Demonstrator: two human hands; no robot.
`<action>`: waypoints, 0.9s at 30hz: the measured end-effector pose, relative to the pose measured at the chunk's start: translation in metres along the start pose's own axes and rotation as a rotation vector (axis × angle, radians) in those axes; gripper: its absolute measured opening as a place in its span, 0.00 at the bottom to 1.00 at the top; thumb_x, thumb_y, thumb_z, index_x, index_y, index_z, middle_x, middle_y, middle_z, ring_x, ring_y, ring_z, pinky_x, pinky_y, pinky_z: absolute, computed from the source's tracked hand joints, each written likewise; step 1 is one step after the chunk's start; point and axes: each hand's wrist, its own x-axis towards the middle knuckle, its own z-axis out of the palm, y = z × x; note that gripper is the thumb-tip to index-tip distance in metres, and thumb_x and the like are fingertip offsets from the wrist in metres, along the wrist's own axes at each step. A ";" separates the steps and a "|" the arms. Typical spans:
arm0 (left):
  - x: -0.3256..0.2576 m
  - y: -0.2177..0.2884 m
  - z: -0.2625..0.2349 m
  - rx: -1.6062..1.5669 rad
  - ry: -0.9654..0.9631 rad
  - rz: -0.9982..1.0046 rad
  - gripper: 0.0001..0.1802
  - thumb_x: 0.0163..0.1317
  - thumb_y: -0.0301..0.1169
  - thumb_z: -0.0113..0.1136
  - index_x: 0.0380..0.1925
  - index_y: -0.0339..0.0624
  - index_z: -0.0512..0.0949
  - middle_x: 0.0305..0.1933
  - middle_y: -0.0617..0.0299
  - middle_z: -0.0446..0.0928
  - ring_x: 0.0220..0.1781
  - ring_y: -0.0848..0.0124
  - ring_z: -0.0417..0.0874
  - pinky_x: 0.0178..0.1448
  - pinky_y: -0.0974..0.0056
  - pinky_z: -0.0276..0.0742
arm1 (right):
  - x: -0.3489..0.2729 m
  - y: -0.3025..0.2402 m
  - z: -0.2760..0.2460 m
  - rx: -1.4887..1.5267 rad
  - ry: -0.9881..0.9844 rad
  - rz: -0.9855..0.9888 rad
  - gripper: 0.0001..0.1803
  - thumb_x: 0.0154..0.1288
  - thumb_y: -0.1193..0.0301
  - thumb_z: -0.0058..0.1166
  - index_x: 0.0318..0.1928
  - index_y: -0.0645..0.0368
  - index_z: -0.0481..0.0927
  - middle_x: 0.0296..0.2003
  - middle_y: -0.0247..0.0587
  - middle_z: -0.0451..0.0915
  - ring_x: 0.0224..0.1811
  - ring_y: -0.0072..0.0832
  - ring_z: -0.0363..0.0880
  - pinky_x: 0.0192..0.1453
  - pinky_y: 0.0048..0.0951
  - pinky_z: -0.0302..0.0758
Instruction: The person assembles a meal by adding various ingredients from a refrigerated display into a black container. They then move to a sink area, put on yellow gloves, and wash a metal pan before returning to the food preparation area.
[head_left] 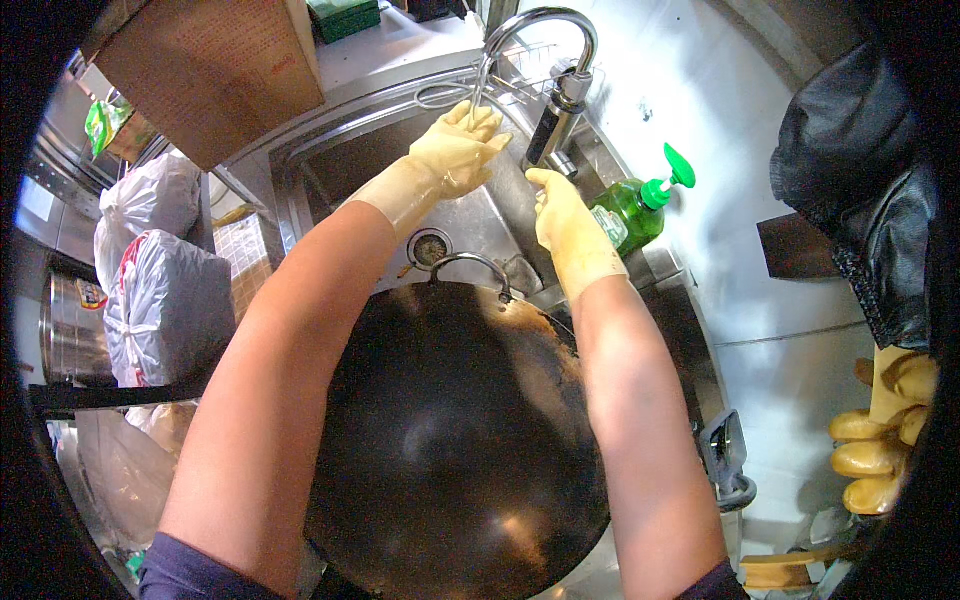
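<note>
My left hand [458, 155], in a yellow rubber glove, is under the curved spout of a chrome faucet [560, 110]. Its fingers are apart and hold nothing that I can see; the glove looks wet. My right hand [568, 225], gloved the same way, has its fingers curled in just below the faucet's side lever [563, 162]. Whether it touches the lever I cannot tell. Both hands are over the steel sink [460, 215]. Below my forearms a large dark wok [450, 430] rests at the sink's near side, its loop handle [470, 258] pointing toward the drain [430, 247].
A green pump bottle [635, 212] stands right of my right hand. Cardboard [215, 75] leans at the far left, above white plastic bags [170, 310]. Along the right wall hang a black garment [865, 190] and yellow gloves [875, 450].
</note>
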 end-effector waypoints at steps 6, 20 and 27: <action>0.005 0.002 0.007 -0.050 -0.287 -0.165 0.20 0.62 0.37 0.52 0.52 0.43 0.79 0.61 0.50 0.76 0.65 0.56 0.75 0.70 0.56 0.68 | -0.026 -0.047 0.027 0.313 0.007 0.132 0.06 0.63 0.67 0.56 0.35 0.54 0.81 0.31 0.35 0.79 0.32 0.26 0.76 0.34 0.27 0.69; -0.086 0.009 -0.006 -0.299 -0.506 -0.538 0.24 0.58 0.33 0.58 0.56 0.40 0.77 0.55 0.44 0.79 0.59 0.52 0.79 0.63 0.54 0.74 | -0.154 -0.022 0.000 -0.715 -0.024 -0.324 0.27 0.63 0.62 0.59 0.61 0.58 0.76 0.62 0.53 0.74 0.65 0.43 0.73 0.69 0.36 0.68; 0.046 0.106 -0.053 -0.225 -0.031 -0.038 0.36 0.55 0.20 0.52 0.68 0.41 0.64 0.77 0.53 0.56 0.77 0.62 0.59 0.77 0.61 0.58 | -0.218 -0.050 -0.069 -0.639 -0.046 -0.383 0.20 0.68 0.64 0.55 0.57 0.55 0.81 0.59 0.42 0.78 0.61 0.32 0.74 0.68 0.30 0.65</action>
